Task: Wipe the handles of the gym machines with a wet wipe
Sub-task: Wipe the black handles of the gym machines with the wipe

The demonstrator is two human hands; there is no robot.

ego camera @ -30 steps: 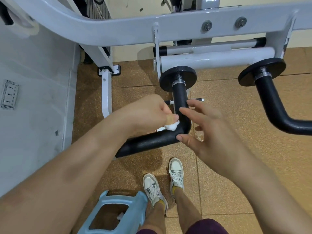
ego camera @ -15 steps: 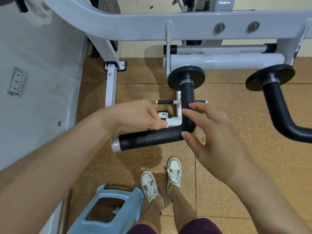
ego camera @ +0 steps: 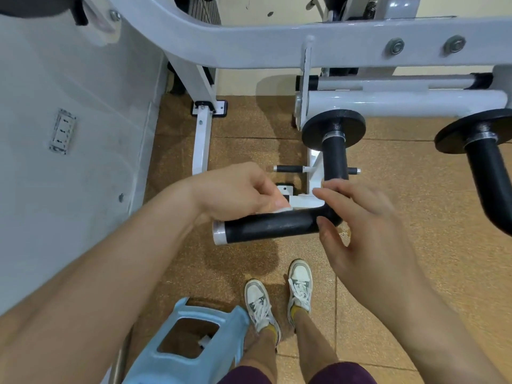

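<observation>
A black L-shaped handle (ego camera: 273, 224) with a silver end cap hangs from the grey gym machine (ego camera: 277, 42). My left hand (ego camera: 235, 194) holds a small white wet wipe (ego camera: 278, 209) against the top of the handle's horizontal bar. Only a corner of the wipe shows under my fingers. My right hand (ego camera: 360, 225) hovers at the handle's bend with fingers spread and relaxed, the thumb touching the bar. A second black handle (ego camera: 487, 173) is at the right edge.
A light blue plastic stool (ego camera: 188, 345) stands by my feet at the bottom. A grey wall (ego camera: 69, 162) with a socket runs along the left. The machine's white base frame (ego camera: 202, 139) sits on the brown floor behind the handle.
My left hand has slid along the horizontal bar away from the bend with the wipe, uncovering the bar's silver end. My right hand stays near the bend.
</observation>
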